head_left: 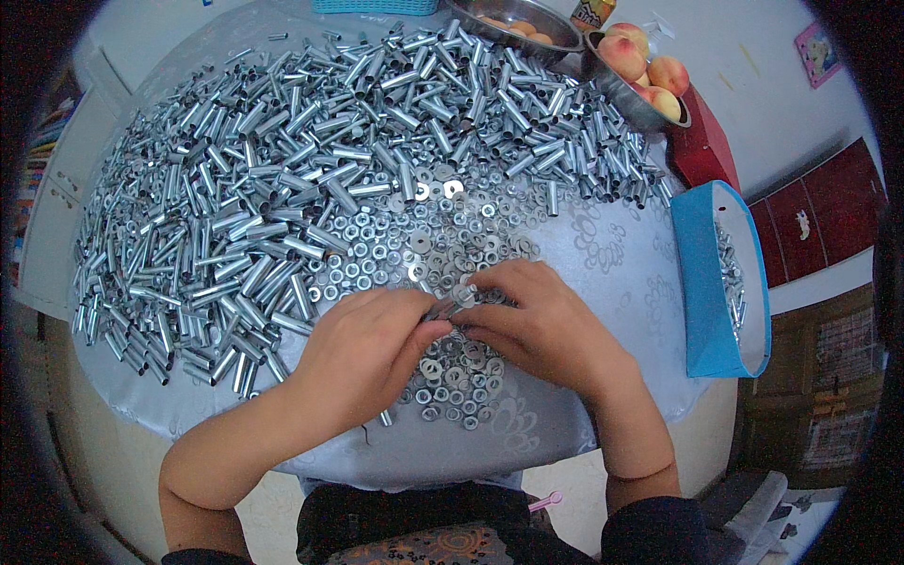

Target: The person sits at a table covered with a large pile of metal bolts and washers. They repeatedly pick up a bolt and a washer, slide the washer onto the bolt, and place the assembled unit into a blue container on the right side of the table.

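My hands meet over the near middle of the table. The fingers of my left hand (363,344) close around a slim metal bolt or tube (440,310); its exact kind is partly hidden. My right hand (541,320) pinches a flat silver washer (464,294) against that piece's end. Beneath and around both hands spreads a heap of loose nuts and washers (457,381). To the left and beyond lies a large pile of shiny metal sleeves (282,132).
An open blue box (702,292) at the right holds metal pieces. Along the far edge stand a metal bowl (664,121) of peaches, another bowl (527,21) with eggs, a can (593,11) and a light-blue basket (375,5). A patterned tablecloth (621,367) covers the round table.
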